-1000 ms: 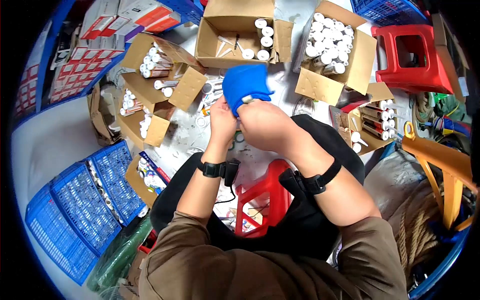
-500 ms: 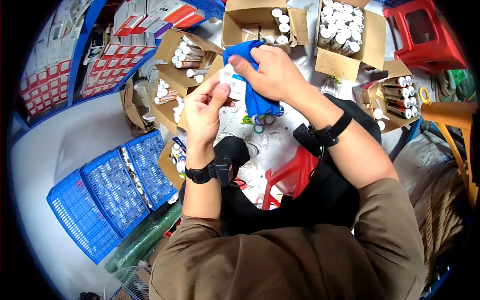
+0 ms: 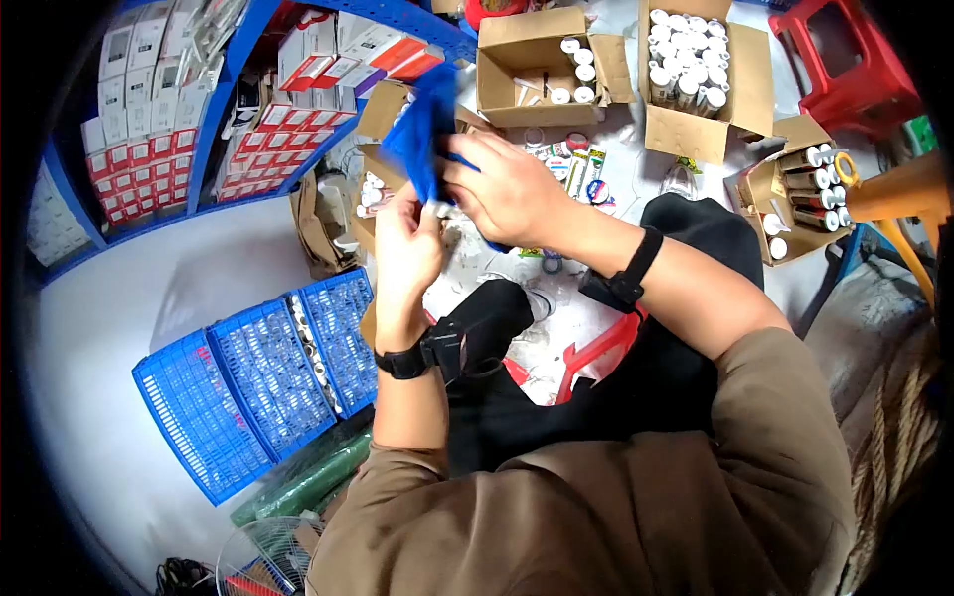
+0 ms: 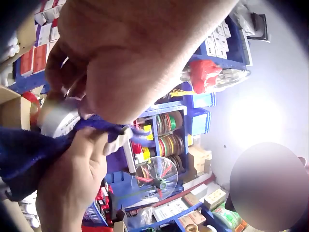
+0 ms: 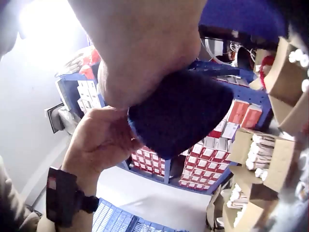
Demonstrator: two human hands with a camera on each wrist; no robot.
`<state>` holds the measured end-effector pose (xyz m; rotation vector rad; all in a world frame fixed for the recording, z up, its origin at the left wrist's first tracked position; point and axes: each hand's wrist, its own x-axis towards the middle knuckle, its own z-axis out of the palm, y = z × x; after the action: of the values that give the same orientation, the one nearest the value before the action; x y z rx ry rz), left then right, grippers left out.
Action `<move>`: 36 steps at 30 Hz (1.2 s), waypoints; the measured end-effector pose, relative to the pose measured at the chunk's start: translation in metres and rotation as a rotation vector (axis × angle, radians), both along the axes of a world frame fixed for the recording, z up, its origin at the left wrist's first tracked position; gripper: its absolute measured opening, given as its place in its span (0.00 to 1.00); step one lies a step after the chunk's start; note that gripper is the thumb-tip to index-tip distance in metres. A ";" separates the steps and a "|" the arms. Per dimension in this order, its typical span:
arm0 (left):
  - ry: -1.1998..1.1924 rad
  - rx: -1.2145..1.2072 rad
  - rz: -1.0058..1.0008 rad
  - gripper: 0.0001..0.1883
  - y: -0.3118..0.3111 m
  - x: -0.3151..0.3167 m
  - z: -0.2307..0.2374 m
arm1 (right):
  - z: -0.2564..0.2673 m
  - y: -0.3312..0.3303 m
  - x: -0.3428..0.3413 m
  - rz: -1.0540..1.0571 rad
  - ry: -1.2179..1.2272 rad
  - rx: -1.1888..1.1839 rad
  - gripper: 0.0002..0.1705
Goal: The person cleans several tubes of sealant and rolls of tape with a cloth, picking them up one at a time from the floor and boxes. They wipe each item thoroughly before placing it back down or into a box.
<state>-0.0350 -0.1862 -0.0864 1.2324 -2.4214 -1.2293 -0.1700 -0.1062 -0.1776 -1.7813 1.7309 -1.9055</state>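
A blue cloth (image 3: 422, 139), blurred by motion, is bunched between both hands in front of the lap. My right hand (image 3: 517, 194) grips the cloth from the right, fingers curled into it. On the left, my left hand (image 3: 409, 248) pinches at the cloth's lower edge, thumb uppermost. In the left wrist view, a white object with small print (image 4: 60, 118) shows beside the left fingers, partly wrapped by the cloth; blur hides its kind. A pale tag (image 4: 118, 141) sticks out of the cloth. From the right wrist, the dark cloth (image 5: 181, 113) covers the fingertips.
Open cartons (image 3: 532, 114) of white-capped tubes (image 3: 686, 50) stand ahead and right. Flat packages (image 3: 576, 174) lie on the floor beyond the hands. Blue crates (image 3: 268, 368) sit left, shelves of boxes (image 3: 149, 164) behind them. A red stool (image 3: 840, 70) stands far right.
The head view has swung left, bringing more shelving in. A white labelled face, visible half a second ago between the hands, is now covered by the cloth in the head view.
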 end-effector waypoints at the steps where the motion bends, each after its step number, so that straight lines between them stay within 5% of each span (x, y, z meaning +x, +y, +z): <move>1: 0.035 0.016 0.000 0.11 0.008 -0.003 0.006 | 0.007 0.007 0.000 -0.056 -0.088 0.039 0.12; 2: 0.069 0.030 0.000 0.12 0.015 -0.007 0.012 | 0.008 0.014 -0.001 0.015 -0.118 0.375 0.08; 4: 0.167 0.009 0.011 0.15 0.019 -0.004 0.009 | 0.007 0.002 -0.007 -0.008 -0.153 -0.091 0.10; 8: 0.220 -0.070 0.026 0.17 0.028 -0.007 0.012 | 0.009 0.002 -0.012 0.078 -0.577 0.069 0.17; 9: 0.323 -0.032 0.087 0.17 0.031 -0.011 0.011 | 0.006 0.005 -0.018 0.228 -0.778 0.305 0.18; 10: 0.427 0.009 0.148 0.17 0.033 -0.014 0.011 | 0.007 -0.001 -0.023 0.336 -0.913 0.269 0.20; 14: 0.576 0.117 0.371 0.14 0.025 -0.022 0.017 | 0.029 0.035 -0.055 0.170 -0.023 0.968 0.16; 18: 0.574 0.183 0.392 0.13 0.028 -0.029 0.014 | 0.005 0.038 -0.053 -0.013 0.149 0.907 0.15; 21: 0.499 0.130 0.361 0.12 0.026 -0.032 -0.001 | 0.014 0.039 -0.046 0.000 0.030 0.402 0.27; 24: 0.345 0.023 0.233 0.12 0.030 -0.032 -0.008 | 0.031 0.040 -0.041 0.042 -0.075 -0.156 0.26; 30: 0.245 -0.036 -0.020 0.10 0.055 -0.040 0.006 | 0.028 0.030 -0.037 -0.146 0.020 -0.220 0.16; 33: 0.231 0.019 -0.021 0.15 0.054 -0.038 0.014 | 0.021 0.020 -0.035 0.148 -0.774 -0.127 0.18; 36: 0.372 0.165 0.073 0.15 0.054 -0.041 0.012 | 0.000 0.000 -0.041 0.174 -1.172 -0.171 0.16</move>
<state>-0.0763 -0.1318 -0.0746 1.0101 -2.0287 -1.5067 -0.2114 -0.1063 -0.1773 -0.4747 0.9433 -2.2697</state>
